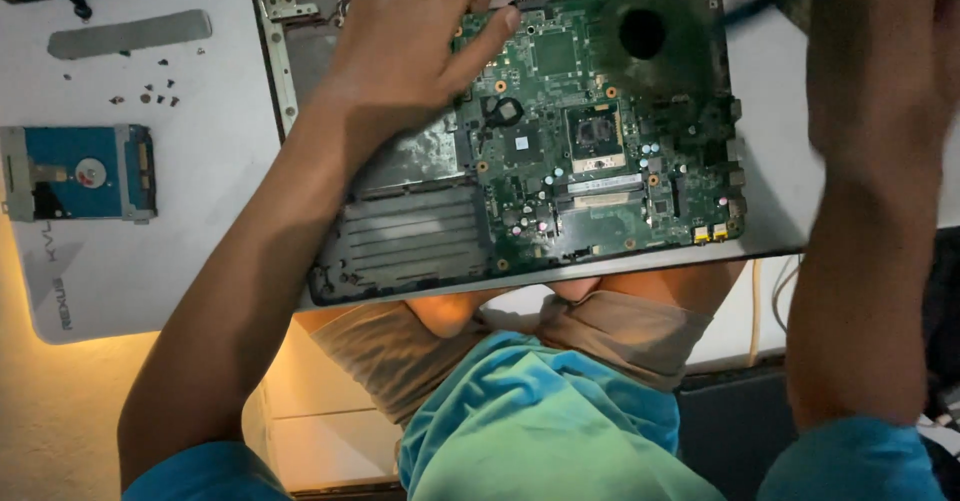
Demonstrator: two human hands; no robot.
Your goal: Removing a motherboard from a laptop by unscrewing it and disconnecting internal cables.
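Left hand flat on green motherboard (right hand blurred).

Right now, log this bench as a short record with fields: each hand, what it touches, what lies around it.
left hand: palm down, resting on the upper left part of the green circuit board
right hand: raised at the top right, blurred; grip cannot be told
board housing: opened laptop base, overhanging the table's near edge
left of it: blue hard drive, loose screws, grey metal strip
surface: white table
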